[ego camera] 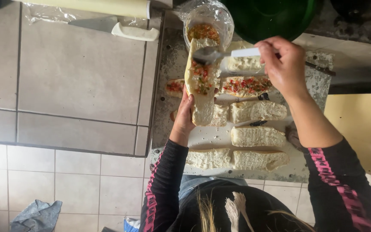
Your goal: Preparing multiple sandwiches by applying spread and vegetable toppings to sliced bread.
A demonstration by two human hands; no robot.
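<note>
- Fingers of the left hand [184, 115] wrap the long bread half [201, 81], held upright above the tray [299, 172].
- Right hand [282, 60] fingers pinch the white-handled spoon [220, 54], its bowl just above the chopped topping [201, 77].
- Beyond the spoon: the plastic-covered jar [207, 21].

There are two hands, a left hand [184, 115] and a right hand [282, 62]. One spoon [220, 54]. One jar [207, 21]. One green bowl [267, 17]. One knife [114, 26]. Three topped breads and six plain breads are in view.
</note>
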